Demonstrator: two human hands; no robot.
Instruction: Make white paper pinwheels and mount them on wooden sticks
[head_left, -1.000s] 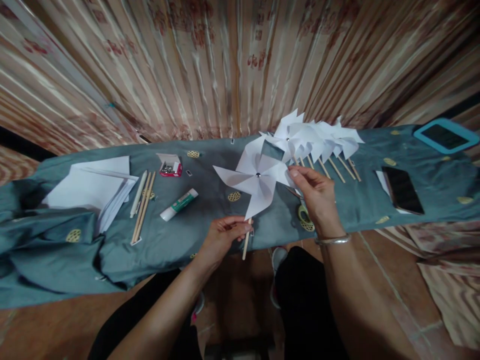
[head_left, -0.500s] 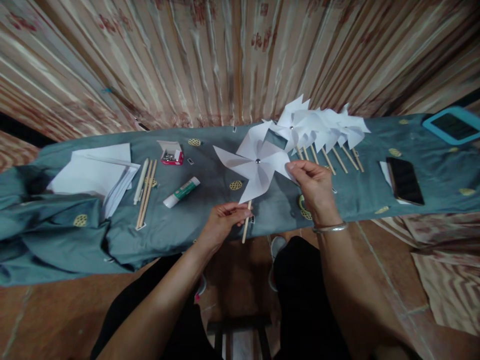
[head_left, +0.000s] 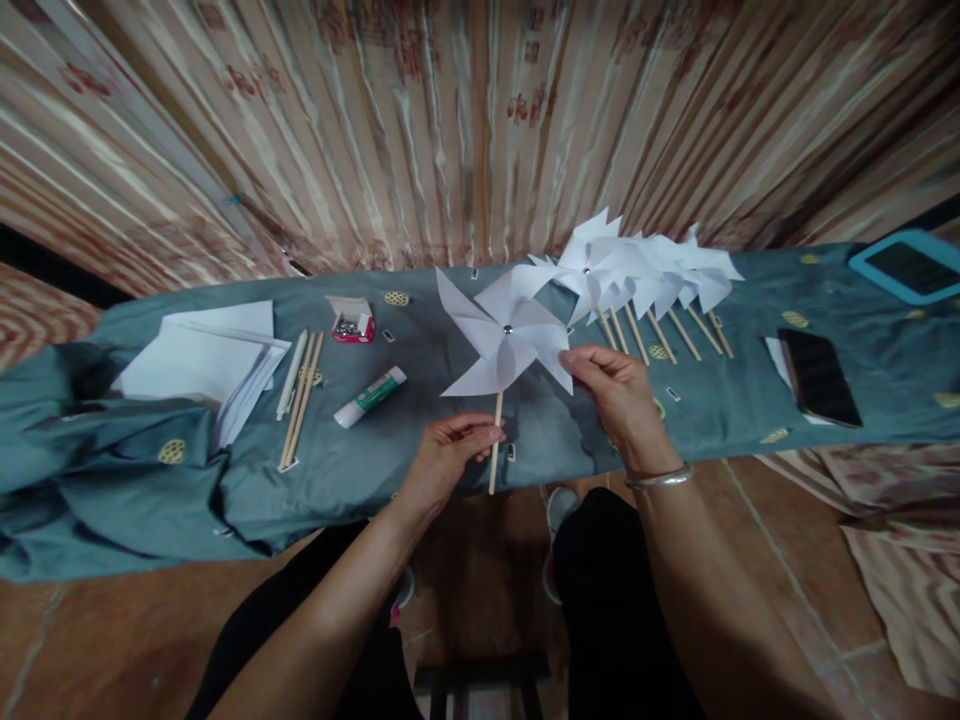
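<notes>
A white paper pinwheel (head_left: 487, 335) with a silver pin at its centre stands upright before me, over the cloth-covered table. My left hand (head_left: 454, 450) is closed in a pinch around its wooden stick (head_left: 496, 465), below the blades. At the right side, the thumb and forefinger of my right hand (head_left: 619, 395) close on the edge of one blade. Behind and to the right, several finished-looking pinwheels (head_left: 645, 265) lie overlapped in a row, their sticks pointing towards me.
On the grey-green cloth (head_left: 435, 440) lie white paper sheets (head_left: 202, 350), a white pen (head_left: 292, 375), wooden sticks (head_left: 302, 405), a red box of pins (head_left: 352, 325) and a glue stick (head_left: 370, 397). A phone (head_left: 817, 378) and a blue-framed tablet (head_left: 911, 268) are at right. A curtain (head_left: 480, 130) hangs behind.
The held pinwheel's blades have turned clockwise, with the right hand's fingers following slightly down and left. My left hand keeps its grip on the stick. The whole view has shifted a little.
</notes>
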